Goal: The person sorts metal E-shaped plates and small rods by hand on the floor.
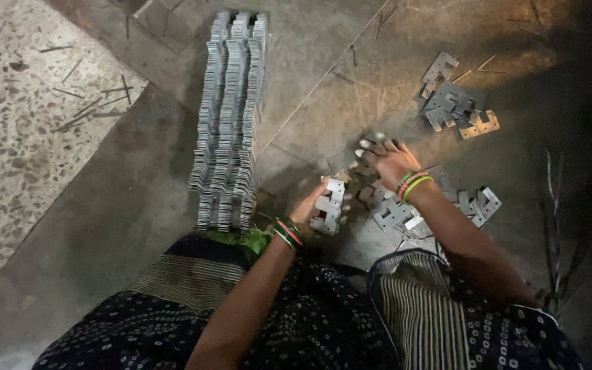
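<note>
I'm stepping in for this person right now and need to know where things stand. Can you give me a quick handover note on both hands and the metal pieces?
Left hand: grip closed on a small bundle of stamped metal plates, held above the lap.
Right hand: reaching down to the loose plates on the floor; whether it has one pinched cannot be told.
Done: a long stacked row of plates lies on the floor ahead of the left hand.
Left: loose plates by the right hand, plus a further scattered pile beyond it, still unstacked.

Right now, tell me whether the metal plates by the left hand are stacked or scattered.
Stacked: the long pile of plates lies in neat rows beside the left hand.
</note>
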